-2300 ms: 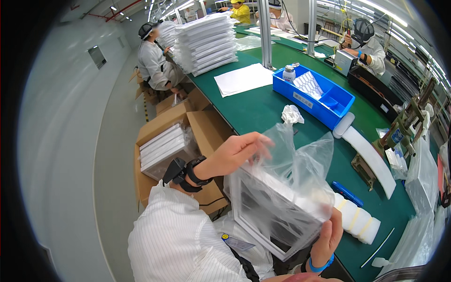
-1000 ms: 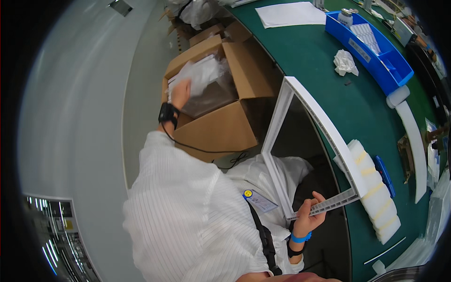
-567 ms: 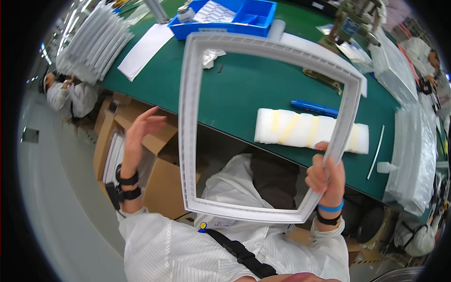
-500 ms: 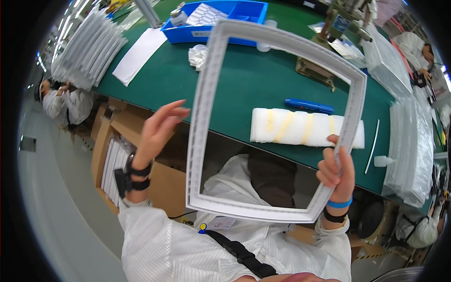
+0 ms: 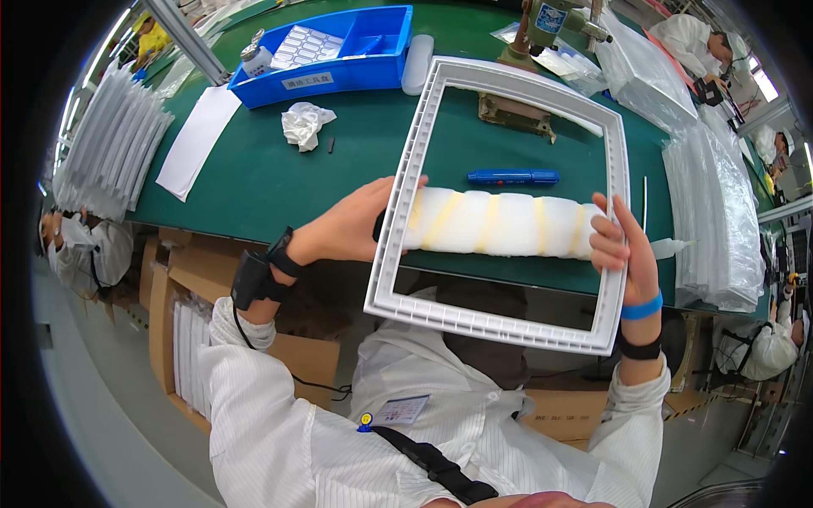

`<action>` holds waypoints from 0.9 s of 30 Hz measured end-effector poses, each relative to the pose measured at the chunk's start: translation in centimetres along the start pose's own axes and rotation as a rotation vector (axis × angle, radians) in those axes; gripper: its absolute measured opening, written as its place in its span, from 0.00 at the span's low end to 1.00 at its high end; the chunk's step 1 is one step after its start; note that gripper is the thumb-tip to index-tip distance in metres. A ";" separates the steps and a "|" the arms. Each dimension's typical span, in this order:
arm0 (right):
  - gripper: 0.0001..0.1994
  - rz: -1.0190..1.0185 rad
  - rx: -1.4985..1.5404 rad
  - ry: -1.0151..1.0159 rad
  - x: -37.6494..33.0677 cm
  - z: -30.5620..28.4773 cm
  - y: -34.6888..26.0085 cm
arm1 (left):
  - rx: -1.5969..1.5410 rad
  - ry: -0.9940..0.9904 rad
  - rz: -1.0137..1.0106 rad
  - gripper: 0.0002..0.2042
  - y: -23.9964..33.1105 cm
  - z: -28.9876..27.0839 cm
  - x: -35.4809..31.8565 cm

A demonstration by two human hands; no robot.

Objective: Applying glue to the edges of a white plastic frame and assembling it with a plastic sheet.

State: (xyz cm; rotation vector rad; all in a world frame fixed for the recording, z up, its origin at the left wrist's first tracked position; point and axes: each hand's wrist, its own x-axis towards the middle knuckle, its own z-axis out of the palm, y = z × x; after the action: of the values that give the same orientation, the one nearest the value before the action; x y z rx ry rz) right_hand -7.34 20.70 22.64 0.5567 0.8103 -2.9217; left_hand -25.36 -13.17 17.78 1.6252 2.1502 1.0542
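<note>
A white rectangular plastic frame (image 5: 487,328) hangs tilted over the table's front edge, its ribbed side showing. My right hand (image 5: 625,254) is closed round the frame's right side, fingertips showing inside the opening. At the opposite side, my left hand (image 5: 351,222) grips the frame; a fingertip shows past its inner edge and the other fingers are hidden behind it. Through the opening a white foam roll (image 5: 508,224) bound with yellowish tape lies on the table. Beyond the roll rests a blue marker pen (image 5: 512,176).
On the green table (image 5: 229,190) are a blue divided tray (image 5: 313,80), crumpled white tissue (image 5: 305,127), white paper (image 5: 199,140) and a small squeeze bottle (image 5: 669,247). Stacked white parts (image 5: 110,144) stand left, bagged ones (image 5: 716,220) right. A metal press (image 5: 546,30) stands behind; open cartons (image 5: 161,322) sit below.
My left hand has moved from open air beside the frame onto its left side. The frame has shifted and turned, now showing its ribbed side, and its lower edge sits higher in view.
</note>
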 end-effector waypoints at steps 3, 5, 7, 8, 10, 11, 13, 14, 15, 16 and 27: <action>0.15 0.008 -0.067 0.031 2.6 -0.1 -1.1 | -0.135 -0.055 -0.138 0.42 -0.2 -1.0 0.3; 0.15 0.049 -0.039 0.026 4.0 -0.2 -1.8 | -0.167 -0.041 -0.112 0.47 -0.5 -1.1 0.4; 0.15 0.055 -0.030 0.013 5.0 -0.4 -2.3 | -0.237 -0.029 -0.063 0.59 -1.1 -0.9 0.5; 0.15 0.057 -0.046 0.033 5.3 -0.4 -2.4 | -0.228 -0.013 -0.079 0.61 -1.3 -0.6 0.3; 0.15 0.054 -0.057 0.056 6.2 -0.8 -2.9 | -0.229 -0.022 -0.103 0.60 -1.4 -0.7 0.2; 0.16 0.076 -0.125 0.046 6.6 -1.3 -3.3 | -0.229 -0.033 -0.131 0.59 -1.4 -0.8 0.2; 0.16 0.100 -0.187 0.040 7.2 -1.5 -3.4 | -0.185 -0.037 -0.133 0.59 -1.4 -0.9 0.1; 0.16 -0.016 -0.383 0.127 7.4 -1.3 -3.2 | -0.176 -0.047 -0.141 0.59 -1.4 -0.9 0.2; 0.17 -0.131 -0.578 0.215 7.6 -1.2 -3.1 | -0.168 -0.058 -0.149 0.59 -1.4 -0.9 0.3; 0.17 -0.123 -0.570 0.225 7.8 -1.4 -3.1 | -0.176 -0.068 -0.155 0.59 -1.2 -0.9 0.3; 0.15 -0.716 -1.405 0.415 2.8 -3.6 -2.5 | -0.087 -0.328 -0.097 0.62 -0.7 -4.6 0.9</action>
State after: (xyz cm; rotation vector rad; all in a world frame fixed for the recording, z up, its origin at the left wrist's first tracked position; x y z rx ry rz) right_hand -9.12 24.82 20.05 0.7227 3.0736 -1.6910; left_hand -28.89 -14.23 20.81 1.5165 1.9193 0.7781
